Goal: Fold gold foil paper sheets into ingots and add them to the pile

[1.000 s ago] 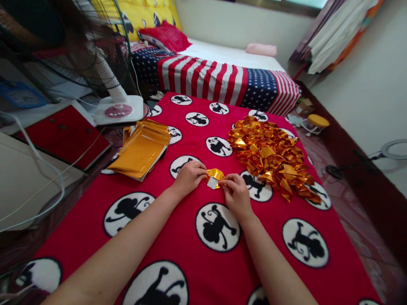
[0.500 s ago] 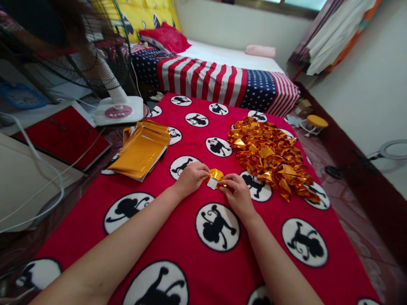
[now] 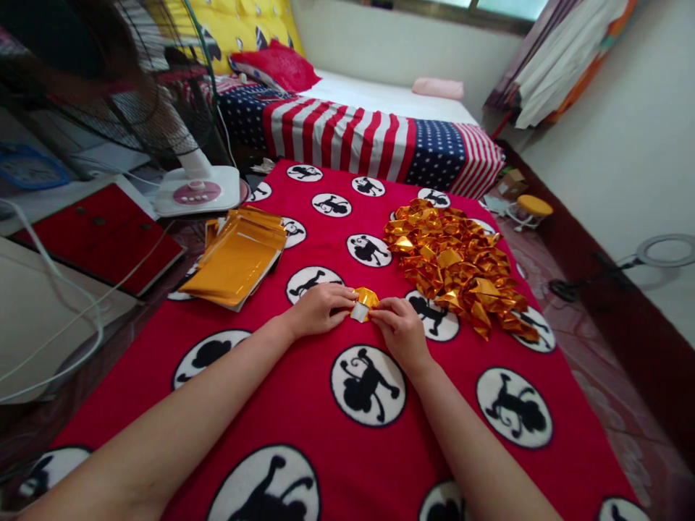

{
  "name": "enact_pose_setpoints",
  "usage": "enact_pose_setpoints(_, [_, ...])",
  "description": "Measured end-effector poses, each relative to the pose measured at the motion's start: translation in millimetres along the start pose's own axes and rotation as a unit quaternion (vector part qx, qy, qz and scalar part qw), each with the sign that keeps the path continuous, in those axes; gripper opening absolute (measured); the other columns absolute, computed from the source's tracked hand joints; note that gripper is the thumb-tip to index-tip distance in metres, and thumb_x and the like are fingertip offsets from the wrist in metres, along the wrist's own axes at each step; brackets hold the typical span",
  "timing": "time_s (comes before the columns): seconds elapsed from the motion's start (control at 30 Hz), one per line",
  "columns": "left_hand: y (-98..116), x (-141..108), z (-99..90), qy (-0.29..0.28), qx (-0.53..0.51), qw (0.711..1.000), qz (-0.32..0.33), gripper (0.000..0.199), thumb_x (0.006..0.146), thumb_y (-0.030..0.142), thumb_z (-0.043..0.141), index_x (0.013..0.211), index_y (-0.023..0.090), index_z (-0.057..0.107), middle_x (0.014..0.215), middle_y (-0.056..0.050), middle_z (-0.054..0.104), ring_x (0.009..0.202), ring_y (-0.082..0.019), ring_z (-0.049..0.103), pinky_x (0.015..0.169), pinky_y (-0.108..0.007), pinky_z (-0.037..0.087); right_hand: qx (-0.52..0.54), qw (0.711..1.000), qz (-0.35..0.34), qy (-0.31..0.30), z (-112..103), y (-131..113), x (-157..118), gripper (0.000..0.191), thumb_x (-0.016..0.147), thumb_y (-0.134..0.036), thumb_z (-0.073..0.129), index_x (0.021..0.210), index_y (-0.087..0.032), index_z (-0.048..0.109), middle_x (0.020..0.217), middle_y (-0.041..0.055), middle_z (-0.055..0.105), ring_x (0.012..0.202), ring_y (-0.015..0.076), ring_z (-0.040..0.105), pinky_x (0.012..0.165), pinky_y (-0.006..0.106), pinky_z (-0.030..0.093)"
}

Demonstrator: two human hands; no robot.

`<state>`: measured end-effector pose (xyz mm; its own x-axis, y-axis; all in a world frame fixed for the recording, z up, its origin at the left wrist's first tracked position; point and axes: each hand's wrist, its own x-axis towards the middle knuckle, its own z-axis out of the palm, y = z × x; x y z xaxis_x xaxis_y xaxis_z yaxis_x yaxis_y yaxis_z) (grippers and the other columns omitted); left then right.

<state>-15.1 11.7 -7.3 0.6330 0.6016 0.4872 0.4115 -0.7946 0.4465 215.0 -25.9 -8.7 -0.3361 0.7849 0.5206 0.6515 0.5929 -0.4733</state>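
Observation:
A small piece of folded gold foil paper, with a pale square showing on its near side, is between my two hands just above the red cloth. My left hand pinches its left edge, fingers closed. On the opposite edge, the fingertips of my right hand are closed as well. To the right spreads a heap of folded gold foil pieces. Flat gold foil sheets lie stacked at the left edge of the cloth.
A fan stands beyond the stack on the left, near a red cabinet panel and a white cable. Behind the cloth is a bed. A yellow stool and a ring light are at right.
My left hand has turned slightly, its fingers now lying lower along the foil piece. Both hands still hold it in nearly the same place. The whole view has shifted slightly.

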Motion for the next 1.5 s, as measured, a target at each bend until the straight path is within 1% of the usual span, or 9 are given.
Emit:
enact_pose_setpoints(0.17, [0.1, -1.7, 0.0, 0.0, 0.013, 1.0, 0.008, 0.022, 0.089, 0.018, 0.057, 0.105, 0.019, 0.072, 0.114, -0.009, 0.073, 0.108, -0.021, 0.068, 0.097, -0.038, 0.052, 0.017, 1.0, 0.001, -0.005, -1.5, 1.5, 1.4, 0.012, 0.087, -0.018, 0.066, 0.089, -0.025, 0.075, 0.093, 0.0055, 0.067, 0.089, 0.0212, 0.059, 0.079, 0.038, 0.05])
enact_pose_setpoints(0.33, [-0.2, -0.7, -1.7, -0.006, 0.013, 1.0, 0.022, 0.023, 0.087, 0.017, 0.059, 0.105, 0.019, 0.072, 0.114, -0.009, 0.073, 0.108, -0.021, 0.068, 0.097, -0.037, 0.053, 0.037, 0.999, 0.023, -0.01, -3.7, -0.7, 2.5, 0.01, 0.084, -0.018, 0.07, 0.09, -0.024, 0.075, 0.093, 0.0052, 0.066, 0.089, 0.0211, 0.059, 0.081, 0.037, 0.05])
enact_pose_setpoints(0.5, [-3.8, -0.3, 0.4, 0.002, 0.028, 0.999, 0.025, 0.023, 0.09, 0.016, 0.054, 0.105, 0.019, 0.071, 0.113, -0.008, 0.074, 0.108, -0.021, 0.068, 0.095, -0.036, 0.054, 0.047, 0.998, 0.045, -0.018, -4.8, -2.3, 1.9, 0.012, 0.079, -0.019, 0.075, 0.09, -0.024, 0.075, 0.095, 0.005, 0.066, 0.089, 0.0212, 0.06, 0.082, 0.037, 0.049])
enact_pose_setpoints(0.63, [-5.0, 0.7, 1.2, 0.014, -0.001, 1.0, -0.014, 0.02, 0.091, 0.017, 0.055, 0.101, 0.018, 0.072, 0.108, -0.008, 0.075, 0.104, -0.02, 0.07, 0.093, -0.033, 0.054, 0.049, 0.997, 0.061, -0.02, -4.2, -2.9, 0.8, 0.013, 0.08, -0.019, 0.074, 0.091, -0.025, 0.074, 0.095, 0.005, 0.065, 0.091, 0.0215, 0.06, 0.084, 0.037, 0.049])
enact_pose_setpoints(0.8, [-4.7, 4.9, 1.7, 0.037, -0.046, 0.995, -0.083, 0.013, 0.086, 0.022, 0.065, 0.096, 0.021, 0.074, 0.099, -0.005, 0.077, 0.093, -0.018, 0.072, 0.084, -0.028, 0.055, 0.041, 0.996, 0.076, -0.003, -2.3, -2.2, 0.7, 0.01, 0.085, -0.019, 0.065, 0.09, -0.023, 0.072, 0.094, 0.0055, 0.063, 0.09, 0.0212, 0.059, 0.082, 0.036, 0.048])
enact_pose_setpoints(0.97, [-1.7, 10.3, 2.4, 0.064, -0.027, 0.985, -0.159, 0.011, 0.084, 0.026, 0.068, 0.089, 0.02, 0.075, 0.086, -0.003, 0.077, 0.076, -0.016, 0.071, 0.07, -0.025, 0.051, 0.039, 0.992, 0.122, 0.014, 0.4, -3.1, 2.6, 0.009, 0.088, -0.02, 0.061, 0.085, -0.021, 0.069, 0.089, 0.0048, 0.063, 0.086, 0.02, 0.06, 0.077, 0.033, 0.047])
enact_pose_setpoints(1.13, [2.3, 15.0, 4.6, 0.074, -0.021, 0.973, -0.217, 0.01, 0.084, 0.028, 0.067, 0.088, 0.022, 0.074, 0.082, 0.0, 0.076, 0.071, -0.014, 0.068, 0.065, -0.023, 0.047, 0.011, 0.986, 0.162, 0.023, 2.5, -7.3, 7.1, 0.015, 0.089, -0.024, 0.06, 0.075, -0.021, 0.062, 0.081, 0.0026, 0.059, 0.078, 0.0181, 0.057, 0.072, 0.03, 0.044])
enact_pose_setpoints(1.23, [4.7, 17.5, 6.3, 0.086, -0.014, 0.967, -0.239, 0.01, 0.084, 0.03, 0.067, 0.087, 0.023, 0.074, 0.081, 0.001, 0.076, 0.069, -0.013, 0.067, 0.064, -0.023, 0.045, -0.016, 0.984, 0.176, 0.024, 3.5, -9.3, 10.3, 0.018, 0.089, -0.024, 0.059, 0.071, -0.021, 0.059, 0.077, 0.0016, 0.058, 0.074, 0.0169, 0.055, 0.068, 0.029, 0.041])
enact_pose_setpoints(1.5, [8.3, 24.2, 10.4, 0.106, 0.005, 0.957, -0.27, 0.009, 0.082, 0.03, 0.068, 0.084, 0.023, 0.073, 0.08, 0.001, 0.076, 0.069, -0.015, 0.067, 0.064, -0.024, 0.046, -0.065, 0.976, 0.201, 0.044, 7.7, -11.0, 14.7, 0.018, 0.086, -0.023, 0.06, 0.068, -0.021, 0.057, 0.075, 0.0016, 0.058, 0.068, 0.016, 0.054, 0.064, 0.029, 0.039])
